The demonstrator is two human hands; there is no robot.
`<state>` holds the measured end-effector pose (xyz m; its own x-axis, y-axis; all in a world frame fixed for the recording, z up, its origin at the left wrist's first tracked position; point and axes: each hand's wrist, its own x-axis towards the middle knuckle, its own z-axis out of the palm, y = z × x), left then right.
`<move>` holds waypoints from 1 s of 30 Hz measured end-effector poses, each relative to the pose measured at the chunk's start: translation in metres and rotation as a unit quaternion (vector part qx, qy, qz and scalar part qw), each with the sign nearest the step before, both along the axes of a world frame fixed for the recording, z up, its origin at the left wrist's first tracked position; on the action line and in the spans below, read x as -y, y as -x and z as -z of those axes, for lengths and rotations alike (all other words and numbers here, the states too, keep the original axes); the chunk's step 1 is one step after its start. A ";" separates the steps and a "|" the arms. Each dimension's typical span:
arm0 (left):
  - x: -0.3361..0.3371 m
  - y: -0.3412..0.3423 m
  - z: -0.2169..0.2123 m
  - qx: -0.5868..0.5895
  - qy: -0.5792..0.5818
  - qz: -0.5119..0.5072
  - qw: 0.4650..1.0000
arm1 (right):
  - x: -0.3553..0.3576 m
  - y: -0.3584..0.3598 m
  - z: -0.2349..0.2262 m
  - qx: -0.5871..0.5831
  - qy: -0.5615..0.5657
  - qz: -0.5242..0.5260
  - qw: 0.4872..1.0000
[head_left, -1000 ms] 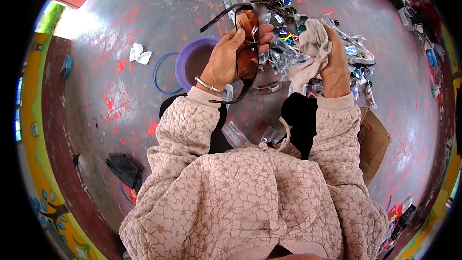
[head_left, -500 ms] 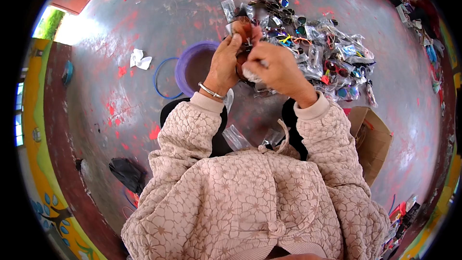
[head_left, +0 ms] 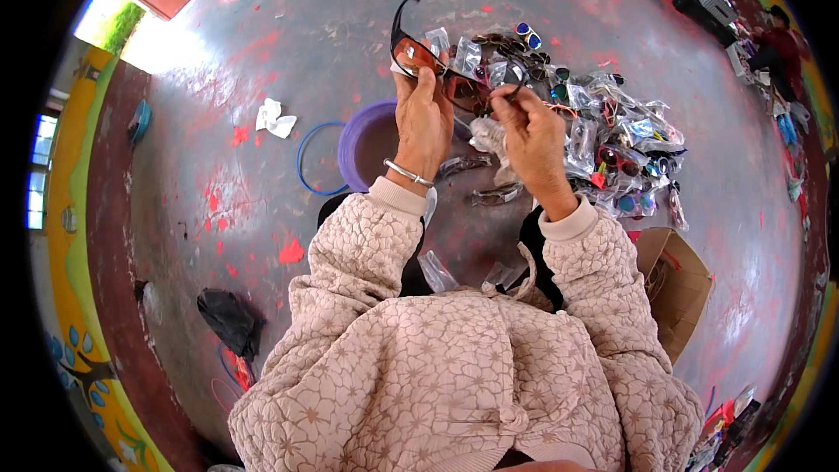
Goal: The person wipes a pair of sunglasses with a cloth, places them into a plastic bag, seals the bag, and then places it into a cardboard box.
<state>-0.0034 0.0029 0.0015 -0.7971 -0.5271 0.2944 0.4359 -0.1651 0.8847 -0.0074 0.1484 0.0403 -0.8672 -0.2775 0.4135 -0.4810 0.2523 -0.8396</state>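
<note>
Dark-framed sunglasses [head_left: 414,56] with brownish-orange lenses are held up in front of me, one temple arm sticking up at the left. My left hand [head_left: 421,127] grips the frame near the left lens, thumb on top. At the other end, my right hand [head_left: 535,142] pinches the right side near its temple arm. A crumpled whitish cloth [head_left: 491,140] hangs from the right hand, tucked under its fingers. Just below on the floor lie clear-bagged glasses [head_left: 496,194]. Beyond my right hand spreads a pile of sunglasses [head_left: 619,160], many in clear plastic bags.
A purple basin [head_left: 352,147] stands beside my left wrist, with a blue hoop [head_left: 301,162] next to it. White crumpled paper [head_left: 275,119] lies farther left. An open cardboard box [head_left: 686,288] is by my right elbow, a black bag [head_left: 229,319] at lower left. Someone [head_left: 780,44] is at the far right.
My hands have moved apart from a blurred, close position over the glasses. The sunglasses now stretch between them with a temple arm raised, and the right hand has shifted rightward.
</note>
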 end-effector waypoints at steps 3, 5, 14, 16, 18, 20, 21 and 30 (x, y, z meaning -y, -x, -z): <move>-0.004 -0.005 -0.028 -0.023 -0.178 0.087 0.980 | -0.012 0.010 -0.008 -0.115 0.012 0.041 0.992; 0.000 -0.011 -0.040 -0.057 -0.095 0.056 0.992 | -0.019 0.014 -0.017 -0.196 0.008 0.049 0.979; 0.011 -0.053 -0.108 -0.148 0.380 -0.134 0.903 | -0.041 -0.019 -0.068 -0.305 0.117 0.089 0.941; 0.009 -0.059 -0.115 -0.171 0.403 -0.131 0.890 | -0.050 -0.033 -0.078 -0.288 0.100 0.097 0.947; 0.002 -0.071 -0.125 -0.182 0.354 -0.089 0.913 | -0.054 -0.039 -0.084 -0.312 0.107 0.094 0.939; -0.003 -0.082 -0.142 -0.136 0.347 -0.065 0.926 | -0.055 -0.049 -0.094 -0.270 0.132 0.103 0.948; -0.007 -0.083 -0.149 -0.150 0.347 -0.077 0.922 | -0.056 -0.052 -0.097 -0.264 0.154 0.102 0.946; -0.038 -0.130 -0.217 -0.201 0.284 -0.010 0.938 | -0.078 -0.104 -0.157 -0.362 0.240 0.157 0.887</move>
<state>0.1268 0.0411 0.2186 -0.5532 -0.2086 0.8065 0.7507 0.2949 0.5911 0.0965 0.2267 0.1975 -0.3286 0.2905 0.8987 -0.9074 0.1668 -0.3857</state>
